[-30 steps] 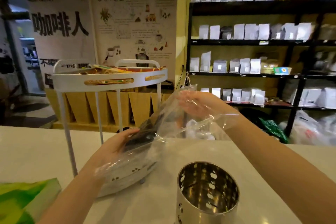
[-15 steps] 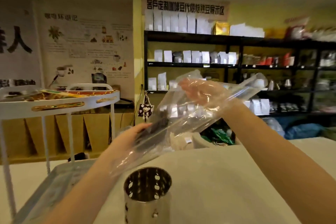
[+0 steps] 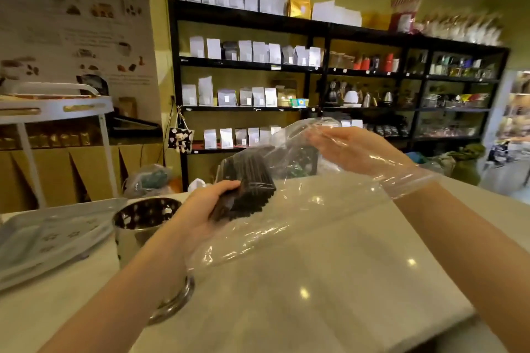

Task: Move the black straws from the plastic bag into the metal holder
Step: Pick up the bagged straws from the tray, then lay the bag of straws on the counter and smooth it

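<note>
1. The left hand clamps a bundle of black straws through the film of the clear plastic bag; thumb on top, fingers beneath, a closed grasp on the bundle's near end.
2. The right hand is inside the bag, which sleeves it past the wrist. Its fingers are spread flat and hold nothing; the straws lie just beyond the fingertips.
3. Half a second ago the bag was slanted up steeply with the straws low in it. Now it is nearer level and the bundle sits higher, fanned toward the right hand. My judgement: the reach-in is nearly done and the next step is to grasp the straws and pull them out.
4. The perforated metal holder stands empty on the white counter, partly behind the left forearm and now further left in view than before.
5. A grey tray lies left of the holder. The counter to the right is bare, giving room to draw the bag away; the holder's rim sits close to the left wrist, so a swing could knock it.
</note>
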`<state>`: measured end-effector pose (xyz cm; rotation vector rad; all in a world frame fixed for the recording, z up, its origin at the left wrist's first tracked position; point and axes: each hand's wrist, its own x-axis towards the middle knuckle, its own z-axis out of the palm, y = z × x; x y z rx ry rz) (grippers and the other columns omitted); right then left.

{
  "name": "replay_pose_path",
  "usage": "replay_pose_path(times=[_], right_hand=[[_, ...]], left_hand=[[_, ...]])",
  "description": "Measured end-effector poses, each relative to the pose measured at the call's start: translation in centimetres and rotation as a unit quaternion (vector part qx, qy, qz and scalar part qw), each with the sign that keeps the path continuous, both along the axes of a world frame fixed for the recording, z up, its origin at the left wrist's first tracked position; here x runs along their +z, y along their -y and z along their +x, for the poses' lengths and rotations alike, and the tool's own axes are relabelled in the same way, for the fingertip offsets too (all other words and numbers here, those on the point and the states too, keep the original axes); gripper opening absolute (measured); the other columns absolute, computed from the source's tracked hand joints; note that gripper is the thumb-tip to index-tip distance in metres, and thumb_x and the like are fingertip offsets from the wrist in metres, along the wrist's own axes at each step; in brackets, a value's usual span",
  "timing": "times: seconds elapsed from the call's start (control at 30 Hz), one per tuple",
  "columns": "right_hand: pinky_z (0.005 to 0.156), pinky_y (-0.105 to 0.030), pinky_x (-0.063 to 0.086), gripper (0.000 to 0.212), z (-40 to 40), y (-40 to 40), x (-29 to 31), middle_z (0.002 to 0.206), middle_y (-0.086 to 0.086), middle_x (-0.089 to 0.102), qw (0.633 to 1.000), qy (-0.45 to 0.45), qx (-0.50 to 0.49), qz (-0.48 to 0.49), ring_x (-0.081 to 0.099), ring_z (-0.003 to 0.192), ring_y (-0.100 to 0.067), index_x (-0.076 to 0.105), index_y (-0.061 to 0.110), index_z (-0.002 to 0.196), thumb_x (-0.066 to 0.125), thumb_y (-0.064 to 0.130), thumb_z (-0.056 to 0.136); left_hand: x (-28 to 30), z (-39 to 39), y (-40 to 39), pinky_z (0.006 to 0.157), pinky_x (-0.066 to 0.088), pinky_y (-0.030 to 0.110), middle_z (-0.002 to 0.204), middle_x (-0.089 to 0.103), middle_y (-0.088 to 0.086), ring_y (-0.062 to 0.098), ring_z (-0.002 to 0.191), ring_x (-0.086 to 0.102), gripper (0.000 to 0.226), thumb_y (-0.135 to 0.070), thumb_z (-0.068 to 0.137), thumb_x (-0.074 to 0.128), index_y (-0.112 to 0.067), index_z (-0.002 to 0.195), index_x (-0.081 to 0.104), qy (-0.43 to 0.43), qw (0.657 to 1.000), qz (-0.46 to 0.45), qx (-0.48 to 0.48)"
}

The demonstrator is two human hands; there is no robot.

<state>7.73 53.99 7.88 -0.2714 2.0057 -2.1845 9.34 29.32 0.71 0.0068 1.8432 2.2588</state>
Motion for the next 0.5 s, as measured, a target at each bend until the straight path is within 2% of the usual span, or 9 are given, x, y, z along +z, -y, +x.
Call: replay_pose_path(times=[0.03,0.07,0.1,0.17,0.23,0.3,0.4,0.5], right_hand=[[0.063,-0.010,0.054,0.031,0.3,-1.2,-1.0,0.078,0.010,0.074,0.999,0.022,0.023,-0.037,0.069,0.071,0.002,0.068,0.005,0.103,0.071,0.013,0.073],[0.066,-0.015,0.057,0.031,1.0,-1.8,-2.1,0.085,0.001,0.074,0.995,0.061,0.028,-0.075,0.070,0.073,-0.005,0.071,0.004,0.096,0.074,0.011,0.066],[0.069,-0.018,0.056,0.027,1.4,-2.2,-3.2,0.089,-0.005,0.073,0.993,0.082,0.021,-0.084,0.070,0.075,-0.009,0.071,0.005,0.093,0.071,0.009,0.067],[0.067,-0.020,0.057,0.021,1.4,-2.9,-5.3,0.091,-0.007,0.073,0.993,0.104,-0.047,-0.014,0.070,0.075,-0.013,0.064,0.007,0.100,0.060,0.004,0.079],[0.061,-0.022,0.059,0.028,1.8,-3.4,-7.5,0.086,-0.007,0.075,0.989,0.130,-0.061,0.035,0.072,0.071,-0.014,0.056,0.005,0.114,0.052,-0.002,0.087],[0.056,-0.023,0.058,0.039,2.0,-3.4,-9.6,0.086,-0.011,0.071,0.984,0.151,-0.067,0.071,0.072,0.063,-0.014,0.048,0.001,0.124,0.049,-0.008,0.086],[0.055,-0.023,0.058,0.044,1.5,-2.8,-12.3,0.086,-0.012,0.064,0.978,0.156,-0.075,0.113,0.069,0.054,-0.011,0.044,-0.003,0.128,0.051,-0.009,0.085],[0.068,-0.029,0.057,0.042,0.2,-2.7,-14.9,0.089,-0.008,0.067,0.973,0.161,-0.074,0.148,0.069,0.067,-0.013,0.050,0.001,0.125,0.056,-0.004,0.084]], left_hand=[[-1.2,0.3,-0.7,0.031,0.043,0.016,0.066,0.064,0.011,0.016,0.046,0.064,0.017,-0.011,0.086,0.054,0.001,0.098,0.055,0.004,1.000,-0.008,0.008],[-2.4,0.6,-1.3,0.030,0.043,0.015,0.070,0.062,0.010,0.017,0.053,0.063,0.022,-0.012,0.085,0.055,0.000,0.102,0.055,0.006,1.000,-0.017,0.023],[-3.4,0.8,-1.6,0.031,0.042,0.014,0.073,0.060,0.008,0.017,0.060,0.059,0.027,-0.014,0.084,0.057,-0.002,0.108,0.055,0.004,0.999,-0.027,0.037],[-5.8,0.8,-1.9,0.035,0.046,0.015,0.079,0.061,0.008,0.017,0.067,0.057,0.030,-0.013,0.083,0.058,-0.005,0.112,0.051,0.000,0.997,-0.043,0.059],[-8.0,0.9,-1.9,0.053,0.054,0.024,0.101,0.063,0.014,0.022,0.078,0.062,0.046,-0.012,0.081,0.061,-0.004,0.122,0.044,0.011,0.996,-0.057,0.068],[-9.8,1.1,-1.7,0.070,0.055,0.037,0.121,0.058,0.018,0.028,0.092,0.062,0.059,-0.012,0.077,0.065,-0.009,0.130,0.038,0.024,0.994,-0.057,0.086],[-11.5,1.2,-1.7,0.077,0.052,0.042,0.119,0.055,0.015,0.028,0.094,0.058,0.063,-0.009,0.078,0.064,-0.010,0.132,0.032,0.023,0.989,-0.095,0.106],[-12.7,0.7,-1.4,0.072,0.049,0.036,0.118,0.051,0.012,0.025,0.093,0.054,0.065,-0.008,0.081,0.061,-0.012,0.135,0.025,0.028,0.988,-0.116,0.101]])
